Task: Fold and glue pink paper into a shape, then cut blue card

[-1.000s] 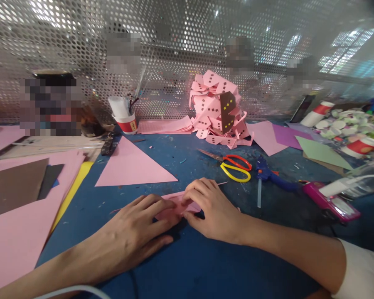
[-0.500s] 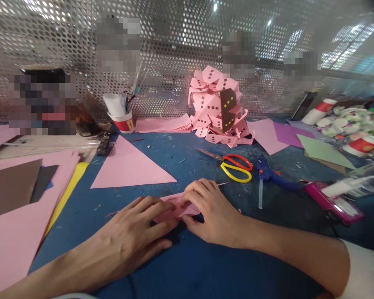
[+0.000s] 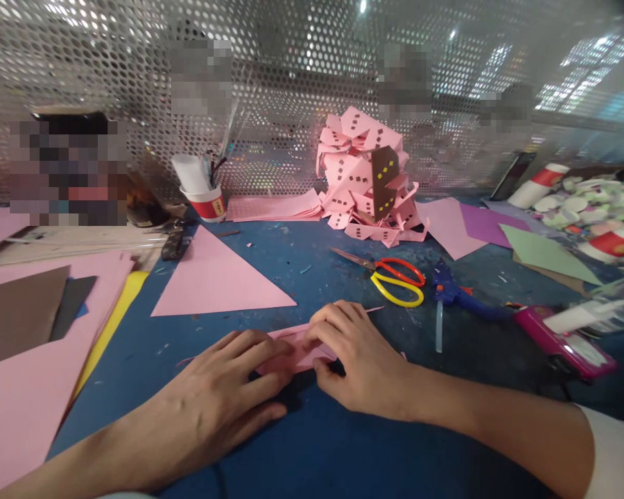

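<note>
A folded strip of pink paper (image 3: 296, 352) lies on the blue tabletop between my hands. My left hand (image 3: 215, 381) holds its left part, the fingertips pressing on it from above and the thumb resting lower, near the table. On the right part, my right hand (image 3: 356, 357) has its fingers bent down onto the paper, with the thumb at the near edge. Both hands cover much of the strip. A thin pink end pokes out beyond each hand. Just behind my hands lies a flat pink paper triangle (image 3: 213, 281).
Scissors (image 3: 398, 281) and a blue glue gun (image 3: 455, 291) lie right of centre, near a magenta device (image 3: 564, 346). A pink paper model (image 3: 356, 180) stands by the perforated metal wall. Pink sheets (image 3: 26, 402) cover the left; a red-and-white cup (image 3: 208, 204) holds tools.
My right thumb has drawn back slightly to the right, showing more of the paper. My left hand stays almost in place. The view has shifted a little.
</note>
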`<state>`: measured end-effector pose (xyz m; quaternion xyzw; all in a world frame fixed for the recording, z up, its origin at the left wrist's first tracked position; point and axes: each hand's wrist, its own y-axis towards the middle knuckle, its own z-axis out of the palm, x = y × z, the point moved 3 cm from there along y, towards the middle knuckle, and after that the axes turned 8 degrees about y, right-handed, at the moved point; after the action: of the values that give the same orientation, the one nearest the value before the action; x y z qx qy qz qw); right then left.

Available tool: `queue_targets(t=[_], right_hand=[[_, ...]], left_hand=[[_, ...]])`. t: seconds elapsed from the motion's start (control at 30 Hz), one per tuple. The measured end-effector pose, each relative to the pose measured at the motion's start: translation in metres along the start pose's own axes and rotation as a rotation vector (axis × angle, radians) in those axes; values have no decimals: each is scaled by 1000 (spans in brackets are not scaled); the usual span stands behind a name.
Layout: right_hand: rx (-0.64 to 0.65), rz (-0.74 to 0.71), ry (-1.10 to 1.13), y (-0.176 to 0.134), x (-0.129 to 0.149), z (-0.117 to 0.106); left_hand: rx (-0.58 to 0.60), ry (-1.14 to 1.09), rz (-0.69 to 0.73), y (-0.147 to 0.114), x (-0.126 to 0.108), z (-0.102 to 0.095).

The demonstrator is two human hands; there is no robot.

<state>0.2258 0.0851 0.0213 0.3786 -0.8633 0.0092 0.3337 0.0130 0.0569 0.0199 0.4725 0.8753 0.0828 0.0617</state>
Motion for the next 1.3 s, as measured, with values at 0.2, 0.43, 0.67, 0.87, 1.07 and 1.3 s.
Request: queue_targets(t=[0.2, 0.43, 0.67, 0.87, 1.07, 1.3], right_hand=[[6, 0, -9, 0, 1, -1], [8, -4, -21, -1, 0, 0], [1, -12, -20, -1, 0, 0], [5, -13, -19, -1, -1, -1], [-10, -30, 12, -3, -1, -1], [-7, -39, 19, -3, -1, -2]], left_hand=[[-19, 8, 11, 1, 1, 2], [-12, -13, 11, 0, 1, 1], [-21, -48, -2, -1, 2, 4], [-34, -124, -13, 1, 3, -3], [9, -127, 12, -3, 6, -5], [8, -167, 27, -3, 8, -9]])
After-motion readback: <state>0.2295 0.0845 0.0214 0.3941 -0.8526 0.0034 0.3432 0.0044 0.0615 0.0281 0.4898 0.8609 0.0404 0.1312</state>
